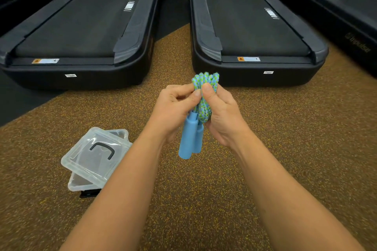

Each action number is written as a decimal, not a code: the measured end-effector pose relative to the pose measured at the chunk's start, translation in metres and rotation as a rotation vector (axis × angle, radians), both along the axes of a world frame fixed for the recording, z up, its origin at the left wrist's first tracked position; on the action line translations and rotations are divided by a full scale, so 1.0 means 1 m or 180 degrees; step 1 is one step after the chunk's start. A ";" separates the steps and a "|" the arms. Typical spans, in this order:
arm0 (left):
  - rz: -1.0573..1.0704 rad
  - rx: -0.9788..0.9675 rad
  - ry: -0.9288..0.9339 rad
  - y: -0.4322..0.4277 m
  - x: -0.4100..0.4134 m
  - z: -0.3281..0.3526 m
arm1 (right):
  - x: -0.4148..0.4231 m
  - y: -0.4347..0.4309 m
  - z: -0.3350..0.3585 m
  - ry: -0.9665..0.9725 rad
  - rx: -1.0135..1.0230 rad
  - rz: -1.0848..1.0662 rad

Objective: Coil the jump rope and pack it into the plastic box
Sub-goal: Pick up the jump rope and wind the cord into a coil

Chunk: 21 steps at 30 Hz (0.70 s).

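We are finishing the coil: the left grip (175, 108) and the right grip (222, 117) are both clenching the bundled jump rope (206, 81) in the air above the floor (285, 149), its blue handles (188, 140) hanging down. Next, we are judging, the plastic box (80, 185) on our left needs its skewed lid (81, 155) lifting off.

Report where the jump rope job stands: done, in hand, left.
Done: the jump rope is gathered into a tight bundle of loops. In hand: the left hand and right hand both grip the bundle above the floor, its blue handles hanging below. Left: the plastic box sits on the floor with its lid lying askew on top; the lid must come off and the bundle go in.
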<state>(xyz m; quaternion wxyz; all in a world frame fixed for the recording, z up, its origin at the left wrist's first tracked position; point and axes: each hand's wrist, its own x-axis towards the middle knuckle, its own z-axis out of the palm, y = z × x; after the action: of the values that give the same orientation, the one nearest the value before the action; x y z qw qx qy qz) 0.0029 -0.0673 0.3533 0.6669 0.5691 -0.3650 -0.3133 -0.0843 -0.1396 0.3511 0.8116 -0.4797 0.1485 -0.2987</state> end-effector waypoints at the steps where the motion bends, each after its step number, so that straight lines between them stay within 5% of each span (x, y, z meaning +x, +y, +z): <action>1: 0.0010 -0.0012 0.0171 0.002 0.002 0.001 | 0.000 0.000 -0.001 0.0030 0.0002 0.0052; 9: 0.0507 -0.0082 0.1125 0.001 0.007 -0.003 | 0.006 -0.001 -0.004 0.0064 0.0251 0.0121; 13: 0.0082 0.0049 0.1198 0.001 0.003 0.000 | 0.015 0.004 -0.005 0.0216 0.0098 0.0161; 21: -0.0008 0.0591 -0.0333 0.009 0.015 -0.008 | 0.030 0.013 -0.004 0.0847 0.0003 -0.0058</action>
<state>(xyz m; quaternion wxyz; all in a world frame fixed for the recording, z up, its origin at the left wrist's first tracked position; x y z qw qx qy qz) 0.0175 -0.0587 0.3452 0.5910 0.6436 -0.3694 -0.3164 -0.0541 -0.1269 0.3473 0.7822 -0.5133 0.2593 -0.2397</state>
